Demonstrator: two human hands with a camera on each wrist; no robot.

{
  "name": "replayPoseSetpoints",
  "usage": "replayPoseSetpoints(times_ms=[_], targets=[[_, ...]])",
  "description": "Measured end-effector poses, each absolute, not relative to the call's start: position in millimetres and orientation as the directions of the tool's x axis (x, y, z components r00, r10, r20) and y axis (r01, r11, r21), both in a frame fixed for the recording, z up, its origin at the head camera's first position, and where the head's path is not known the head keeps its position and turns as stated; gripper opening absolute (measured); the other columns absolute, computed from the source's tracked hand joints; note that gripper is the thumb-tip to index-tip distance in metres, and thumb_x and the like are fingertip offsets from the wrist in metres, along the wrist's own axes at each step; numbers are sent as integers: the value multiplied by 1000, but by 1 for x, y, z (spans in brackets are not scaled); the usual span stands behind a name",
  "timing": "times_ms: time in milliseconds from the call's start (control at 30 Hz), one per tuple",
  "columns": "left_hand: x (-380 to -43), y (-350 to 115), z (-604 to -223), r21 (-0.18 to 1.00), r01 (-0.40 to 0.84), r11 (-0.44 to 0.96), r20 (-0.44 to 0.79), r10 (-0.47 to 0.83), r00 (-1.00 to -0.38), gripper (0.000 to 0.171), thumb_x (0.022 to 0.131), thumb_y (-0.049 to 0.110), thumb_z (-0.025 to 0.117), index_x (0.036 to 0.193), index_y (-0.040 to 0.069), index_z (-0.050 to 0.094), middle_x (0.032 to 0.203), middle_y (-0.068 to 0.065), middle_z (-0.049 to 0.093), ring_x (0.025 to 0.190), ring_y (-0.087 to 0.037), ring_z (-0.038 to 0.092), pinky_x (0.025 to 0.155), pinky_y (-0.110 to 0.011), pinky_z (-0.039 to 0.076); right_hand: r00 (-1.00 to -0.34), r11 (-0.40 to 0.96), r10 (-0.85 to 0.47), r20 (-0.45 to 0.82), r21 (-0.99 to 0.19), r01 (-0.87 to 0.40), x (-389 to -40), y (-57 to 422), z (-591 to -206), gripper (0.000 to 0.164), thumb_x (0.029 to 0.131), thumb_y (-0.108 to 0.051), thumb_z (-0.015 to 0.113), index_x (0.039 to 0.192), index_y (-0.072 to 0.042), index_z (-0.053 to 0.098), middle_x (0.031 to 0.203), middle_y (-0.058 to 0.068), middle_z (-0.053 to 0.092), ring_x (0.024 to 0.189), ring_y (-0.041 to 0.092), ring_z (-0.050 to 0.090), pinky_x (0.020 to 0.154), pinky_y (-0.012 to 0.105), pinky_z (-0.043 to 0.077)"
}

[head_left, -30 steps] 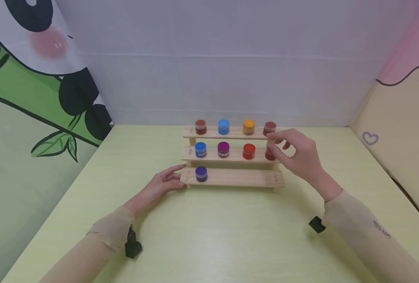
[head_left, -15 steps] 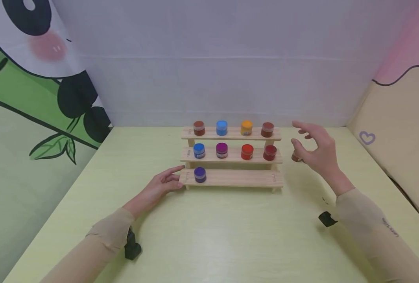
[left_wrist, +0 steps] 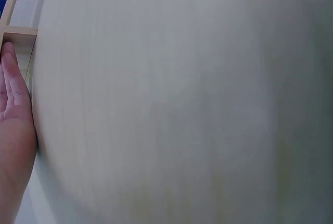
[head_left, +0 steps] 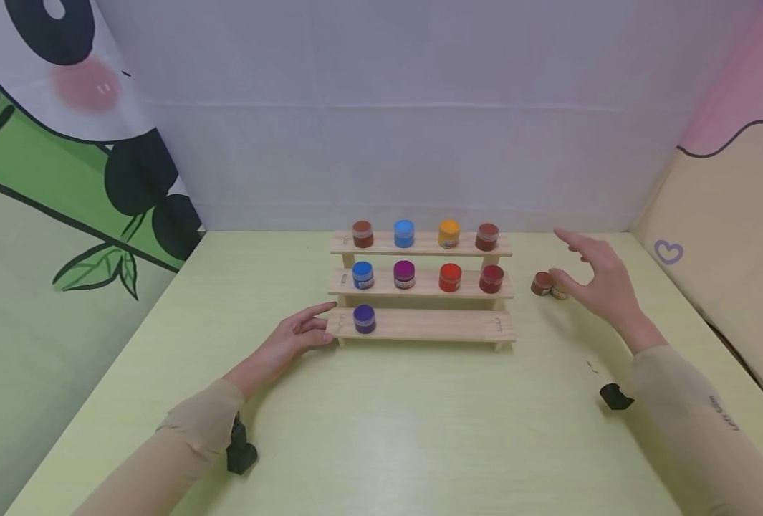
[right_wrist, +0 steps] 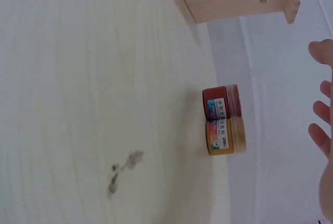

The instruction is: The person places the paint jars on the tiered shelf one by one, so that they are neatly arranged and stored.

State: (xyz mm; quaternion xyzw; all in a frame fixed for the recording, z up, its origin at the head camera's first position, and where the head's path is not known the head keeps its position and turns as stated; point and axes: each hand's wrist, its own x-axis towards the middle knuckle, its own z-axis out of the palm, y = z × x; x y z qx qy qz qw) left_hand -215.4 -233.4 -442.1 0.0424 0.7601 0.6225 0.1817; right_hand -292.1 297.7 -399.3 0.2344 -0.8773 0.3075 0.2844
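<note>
A three-tier wooden rack carries small paint jars. On its top tier stand a brown jar, a light blue jar, an orange-yellow jar and another brown jar. The middle tier has blue, purple, red and dark red jars. One violet jar is at the bottom tier's left. My left hand rests with extended fingers against that tier's left end. My right hand hovers with spread thumb and fingers, holding nothing, beside a brown-red jar and a yellow-ochre jar.
Those two jars stand side by side on the pale wood-grain table, right of the rack. A dark smudge marks the tabletop near them. Behind rises a plain pale backdrop, with printed panels at both sides.
My right hand has let go of the dark red jar at the middle tier's right end and moved right, to above the two table jars. The left hand stays put.
</note>
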Motion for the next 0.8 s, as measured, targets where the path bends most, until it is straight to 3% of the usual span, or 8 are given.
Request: replayPoseSetpoints(times_ms=[167,400,600,800], targets=[[-215,-234,-442,963,-162,214,-221,293,-930,67,96,25,66,154,25,34,134,-10,61,113,-10,64,98,-25,49,-841,744,-263,473,-456,-489,-295,312,-407,77,86,-21,77,152,-27,39,147,17,51,113,32,48,88,40,36],[-216,-234,-442,965,-159,210,-218,298,-929,67,95,25,66,154,24,34,134,-10,61,113,-10,64,97,-25,49,-926,776,-286,246,-508,-374,-300,328,-412,83,88,-36,75,156,-31,28,160,13,34,139,45,33,106,68,26],[-215,-234,-442,964,-162,211,-221,296,-929,67,95,24,66,154,24,34,133,-9,62,112,-10,64,97,-25,49,-949,817,-293,121,-484,-314,-300,333,-412,86,88,-42,73,158,-26,25,160,17,31,137,45,35,105,70,27],[-215,-234,-442,962,-166,215,-226,296,-928,67,95,25,66,154,25,34,133,-8,62,114,-10,63,99,-26,48,-951,833,-303,65,-467,-297,-301,334,-412,81,88,-41,73,154,-14,35,155,22,38,134,46,41,101,69,34]])
